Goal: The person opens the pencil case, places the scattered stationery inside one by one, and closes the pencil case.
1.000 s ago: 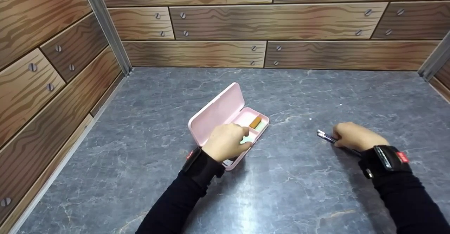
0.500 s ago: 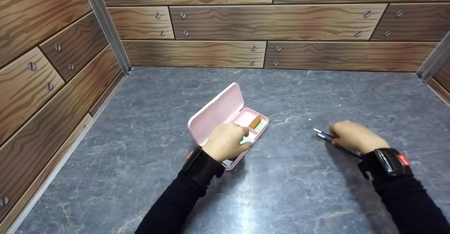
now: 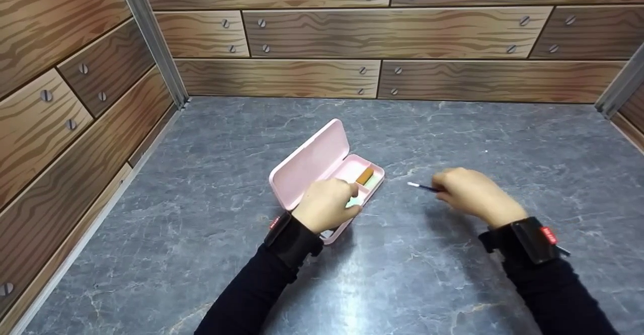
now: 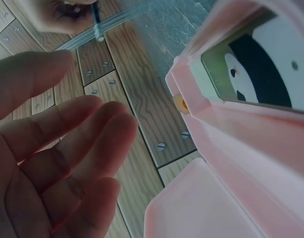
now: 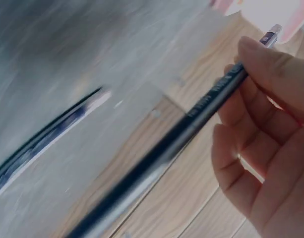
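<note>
A pink pencil case (image 3: 308, 166) lies with its lid raised. My left hand (image 3: 328, 201) is over its near compartment. In the left wrist view the fingers (image 4: 109, 144) of that hand are loosely bent, with nothing between them, beside the case (image 4: 231, 141). My right hand (image 3: 470, 194) pinches a dark blue pencil (image 3: 424, 187) near its pale-tipped end, apart from the case on the right. Lettering runs along the pencil's shaft (image 5: 211, 101) in the right wrist view. A second slim dark stick, blurred (image 5: 47, 136), lies on the table; only its end (image 3: 563, 250) shows past my right wrist.
An orange-brown block (image 3: 365, 175) and a pale green piece (image 3: 372, 180) sit in the case's far compartment. A panda picture (image 4: 261, 69) shows inside the case. Wood-patterned walls (image 3: 312, 33) bound the grey marbled tabletop (image 3: 226, 139) at the back and sides.
My right hand has moved left toward the case with one pencil, off the table, while another stick stays behind under the wrist. My left hand has hardly moved.
</note>
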`<state>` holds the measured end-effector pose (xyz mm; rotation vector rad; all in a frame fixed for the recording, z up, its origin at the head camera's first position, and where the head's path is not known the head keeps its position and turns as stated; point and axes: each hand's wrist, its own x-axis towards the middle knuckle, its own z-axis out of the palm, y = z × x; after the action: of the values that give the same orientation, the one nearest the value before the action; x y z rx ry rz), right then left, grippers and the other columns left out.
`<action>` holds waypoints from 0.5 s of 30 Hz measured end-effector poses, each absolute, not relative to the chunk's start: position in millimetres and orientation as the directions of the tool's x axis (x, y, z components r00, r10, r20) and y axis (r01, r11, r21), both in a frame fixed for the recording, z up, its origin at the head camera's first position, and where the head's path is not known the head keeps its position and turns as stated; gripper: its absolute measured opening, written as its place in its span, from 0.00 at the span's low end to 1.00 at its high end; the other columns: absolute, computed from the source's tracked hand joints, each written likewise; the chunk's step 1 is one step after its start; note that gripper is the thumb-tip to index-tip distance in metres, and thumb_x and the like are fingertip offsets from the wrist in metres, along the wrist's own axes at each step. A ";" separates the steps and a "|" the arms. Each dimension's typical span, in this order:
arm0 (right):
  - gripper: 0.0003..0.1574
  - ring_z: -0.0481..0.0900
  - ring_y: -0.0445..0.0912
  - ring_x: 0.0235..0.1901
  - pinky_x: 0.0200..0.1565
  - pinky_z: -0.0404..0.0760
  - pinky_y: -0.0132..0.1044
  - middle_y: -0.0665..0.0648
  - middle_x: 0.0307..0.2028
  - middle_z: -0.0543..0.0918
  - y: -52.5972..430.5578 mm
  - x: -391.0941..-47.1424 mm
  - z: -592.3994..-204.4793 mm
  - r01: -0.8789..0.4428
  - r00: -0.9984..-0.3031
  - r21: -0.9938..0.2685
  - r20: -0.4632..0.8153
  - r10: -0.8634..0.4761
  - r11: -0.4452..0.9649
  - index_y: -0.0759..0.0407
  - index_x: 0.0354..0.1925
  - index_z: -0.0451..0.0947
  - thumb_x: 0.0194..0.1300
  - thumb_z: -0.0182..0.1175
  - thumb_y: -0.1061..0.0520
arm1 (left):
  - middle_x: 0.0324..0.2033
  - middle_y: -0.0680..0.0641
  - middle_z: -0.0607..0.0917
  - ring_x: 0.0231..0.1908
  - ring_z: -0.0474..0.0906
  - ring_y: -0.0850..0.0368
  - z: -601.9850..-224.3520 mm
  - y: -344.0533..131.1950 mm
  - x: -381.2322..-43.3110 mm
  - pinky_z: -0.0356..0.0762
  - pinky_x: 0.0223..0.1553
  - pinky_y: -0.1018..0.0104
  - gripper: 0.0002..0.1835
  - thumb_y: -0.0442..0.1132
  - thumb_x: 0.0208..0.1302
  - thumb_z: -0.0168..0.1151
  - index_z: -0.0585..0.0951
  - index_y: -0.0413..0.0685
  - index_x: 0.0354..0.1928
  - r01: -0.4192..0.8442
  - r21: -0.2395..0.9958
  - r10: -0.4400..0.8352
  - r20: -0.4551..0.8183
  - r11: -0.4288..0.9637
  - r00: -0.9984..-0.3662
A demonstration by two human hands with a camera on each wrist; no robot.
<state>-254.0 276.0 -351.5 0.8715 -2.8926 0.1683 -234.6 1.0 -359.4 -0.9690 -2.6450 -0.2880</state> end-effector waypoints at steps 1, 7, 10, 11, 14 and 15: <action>0.08 0.70 0.44 0.20 0.24 0.71 0.42 0.48 0.20 0.72 271.4 -252.8 -351.3 -0.571 -0.815 -0.066 0.166 -0.555 0.818 0.57 0.22 0.72 0.47 0.63 0.64 | 0.25 0.54 0.81 0.25 0.76 0.58 -359.8 1.4 -234.7 0.72 0.24 0.63 0.09 0.45 0.50 0.60 0.81 0.48 0.31 0.656 0.082 0.593 0.354 0.750 -0.723; 0.08 0.72 0.45 0.21 0.25 0.72 0.41 0.48 0.21 0.72 242.3 -243.5 -349.8 -0.657 -0.724 -0.009 0.287 -0.627 0.754 0.56 0.22 0.73 0.45 0.64 0.64 | 0.26 0.52 0.79 0.26 0.76 0.56 -361.5 4.7 -236.5 0.72 0.24 0.62 0.11 0.45 0.50 0.60 0.81 0.48 0.34 0.648 0.076 0.585 0.360 0.758 -0.727; 0.08 0.72 0.45 0.21 0.25 0.72 0.39 0.48 0.21 0.72 228.4 -239.7 -351.1 -0.686 -0.685 0.025 0.313 -0.658 0.727 0.56 0.22 0.73 0.44 0.64 0.64 | 0.24 0.52 0.77 0.25 0.74 0.56 -362.0 6.2 -237.1 0.71 0.22 0.62 0.11 0.45 0.50 0.60 0.80 0.48 0.34 0.640 0.066 0.582 0.352 0.766 -0.733; 0.08 0.72 0.45 0.21 0.24 0.72 0.39 0.48 0.21 0.72 224.1 -238.6 -352.0 -0.695 -0.673 0.035 0.319 -0.667 0.718 0.56 0.22 0.74 0.44 0.65 0.64 | 0.24 0.52 0.77 0.25 0.74 0.57 -361.9 6.6 -237.0 0.71 0.22 0.62 0.11 0.45 0.50 0.60 0.80 0.48 0.34 0.638 0.067 0.581 0.349 0.767 -0.735; 0.09 0.73 0.46 0.21 0.24 0.71 0.38 0.49 0.21 0.72 212.6 -236.0 -355.0 -0.720 -0.633 0.072 0.339 -0.696 0.690 0.57 0.22 0.74 0.42 0.66 0.64 | 0.24 0.52 0.77 0.24 0.74 0.58 -362.1 7.8 -236.9 0.71 0.22 0.64 0.11 0.45 0.51 0.60 0.80 0.48 0.34 0.642 0.079 0.584 0.342 0.763 -0.736; 0.09 0.73 0.47 0.21 0.24 0.71 0.39 0.50 0.21 0.72 209.3 -235.2 -355.8 -0.729 -0.619 0.082 0.346 -0.705 0.680 0.57 0.21 0.73 0.42 0.66 0.63 | 0.24 0.52 0.77 0.24 0.74 0.58 -362.3 8.1 -236.9 0.71 0.22 0.64 0.11 0.45 0.51 0.60 0.80 0.48 0.34 0.644 0.085 0.585 0.341 0.761 -0.736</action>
<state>-235.2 209.3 -355.8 1.1285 -2.5433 0.0949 -236.9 8.1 -362.3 -0.9531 -2.6639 -0.2851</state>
